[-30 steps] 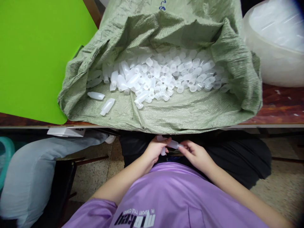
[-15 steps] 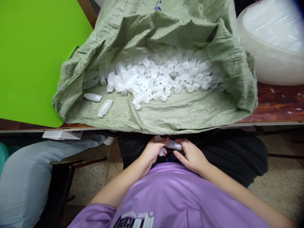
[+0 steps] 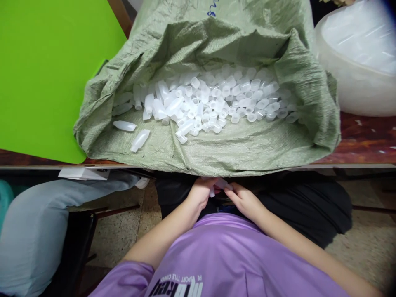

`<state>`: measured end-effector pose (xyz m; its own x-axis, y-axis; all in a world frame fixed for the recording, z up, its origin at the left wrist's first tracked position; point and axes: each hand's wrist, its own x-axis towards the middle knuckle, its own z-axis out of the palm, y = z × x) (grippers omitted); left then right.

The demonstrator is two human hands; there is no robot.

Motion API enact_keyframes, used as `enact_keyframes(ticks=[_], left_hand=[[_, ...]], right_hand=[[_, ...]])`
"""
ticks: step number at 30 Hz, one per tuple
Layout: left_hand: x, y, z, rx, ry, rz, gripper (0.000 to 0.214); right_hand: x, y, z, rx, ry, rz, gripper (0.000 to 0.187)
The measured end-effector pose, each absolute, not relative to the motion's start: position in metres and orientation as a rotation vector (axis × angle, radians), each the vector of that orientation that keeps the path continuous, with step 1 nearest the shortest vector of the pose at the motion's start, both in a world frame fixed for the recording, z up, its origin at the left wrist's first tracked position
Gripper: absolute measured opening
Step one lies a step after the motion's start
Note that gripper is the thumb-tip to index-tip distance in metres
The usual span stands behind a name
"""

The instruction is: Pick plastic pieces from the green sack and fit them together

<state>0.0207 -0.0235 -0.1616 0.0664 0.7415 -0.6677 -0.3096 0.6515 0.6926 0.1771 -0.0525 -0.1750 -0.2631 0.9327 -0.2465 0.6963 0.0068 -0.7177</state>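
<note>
2 grips are closed on a translucent tube (image 3: 221, 184), the left hand (image 3: 200, 194) and right hand (image 3: 247, 201) hiding much of it, just below the worktop (image 3: 365, 136) edge. Beyond, a green sack (image 3: 247, 144) holds heaped tubes (image 3: 210, 103), its blue handwriting (image 3: 211, 13) including an 8. The purple shirt (image 3: 232, 247) reads "SPORT"; its larger logo (image 3: 176, 289) is cut off.

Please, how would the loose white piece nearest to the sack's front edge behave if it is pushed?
The loose piece is probably light: it is small and translucent, and open ends in the pile suggest hollow parts. Its rounded sides may let it roll a little, though creases in the sack could stop it.
</note>
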Motion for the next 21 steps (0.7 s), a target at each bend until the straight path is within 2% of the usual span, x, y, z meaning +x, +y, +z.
enact_keyframes(ticks=[2, 4, 6, 8, 9, 11, 13, 15, 18, 21], left_hand=[[0.022, -0.021, -0.164, 0.392, 1.333, 0.853, 0.023], [0.022, -0.021, -0.166, 0.369, 1.385, 0.866, 0.021], [0.022, -0.02, -0.168, 0.364, 1.403, 0.874, 0.021], [0.022, -0.02, -0.171, 0.369, 1.393, 0.883, 0.021], [0.022, -0.021, -0.172, 0.385, 1.388, 0.881, 0.021], [0.023, -0.022, -0.173, 0.434, 1.387, 0.865, 0.023], [0.023, -0.024, -0.173, 0.485, 1.392, 0.832, 0.029], [0.023, -0.026, -0.172, 0.521, 1.385, 0.793, 0.038], [0.021, -0.029, -0.168, 0.564, 1.356, 0.746, 0.048], [0.018, -0.031, -0.165, 0.55, 1.325, 0.762, 0.051]], right_hand=[[0.187, -0.047, -0.164, -1.853, -1.993, 1.067, 0.042], [0.198, -0.044, -0.142, -1.899, -2.113, 1.195, 0.04], [0.206, -0.041, -0.109, -1.608, -2.317, 1.522, 0.03], [0.205, -0.035, -0.074, -1.229, -2.355, 1.589, 0.022], [0.201, -0.028, -0.058, -1.194, -2.301, 1.45, 0.022], [0.189, -0.008, -0.037, -1.309, -2.205, 0.914, 0.023], [0.173, 0.021, -0.03, -1.506, -2.164, 0.425, 0.02], [0.156, 0.051, -0.034, -1.578, -2.186, 0.12, 0.02], [0.137, 0.085, -0.047, -1.65, -2.266, -0.063, 0.026], [0.133, 0.089, -0.053, -1.651, -2.298, -0.043, 0.023]])
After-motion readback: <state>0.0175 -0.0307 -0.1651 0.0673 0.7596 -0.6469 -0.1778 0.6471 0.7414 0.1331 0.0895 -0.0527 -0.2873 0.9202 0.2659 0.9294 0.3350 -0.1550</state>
